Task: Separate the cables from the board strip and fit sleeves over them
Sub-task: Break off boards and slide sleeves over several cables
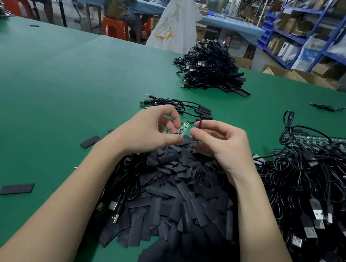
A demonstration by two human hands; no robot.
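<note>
My left hand [153, 131] pinches the near end of a small green circuit board [183, 128] where its black cable joins. Just to its right, my right hand [221, 143] pinches a flat black sleeve [199, 126] between thumb and forefinger, held upright beside the board. Both hands hover over a big heap of loose black sleeves [179, 199]. A tangle of black USB cables [320, 193] still on green board strips [319, 139] lies at the right.
Three sleeved cables [178, 107] lie just beyond my hands. A tall pile of finished cables [212, 69] sits further back on the green table [50, 90]. Stray sleeves [17, 188] lie at the left. People sit at a far bench; shelves stand at the right.
</note>
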